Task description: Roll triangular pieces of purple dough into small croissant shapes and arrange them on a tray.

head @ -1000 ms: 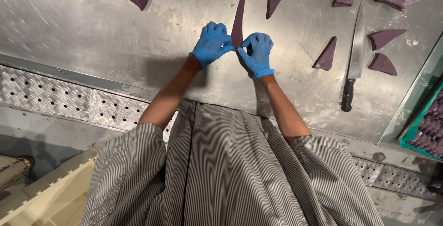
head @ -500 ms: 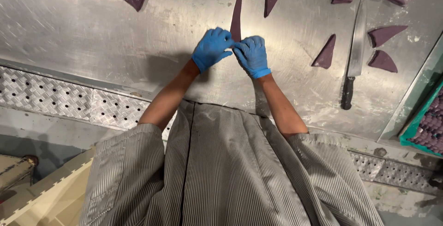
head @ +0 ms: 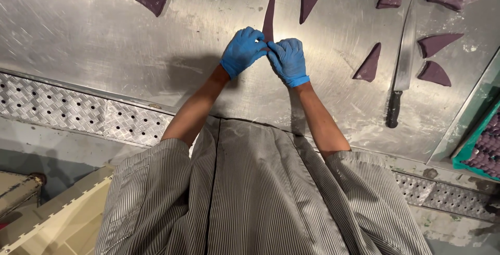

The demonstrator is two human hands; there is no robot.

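Left hand (head: 242,51), right hand (head: 288,60), apparently pinching purple dough triangle (head: 269,11)

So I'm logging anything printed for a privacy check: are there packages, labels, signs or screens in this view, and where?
No labels, signs or screens show.
Green crate: right edge of the steel table, rectangular, only partly in frame, holding rows of dark purple pieces; no print visible.
Cream plastic bin: bottom left, below the table, boxy, with a notched rim; no print visible.
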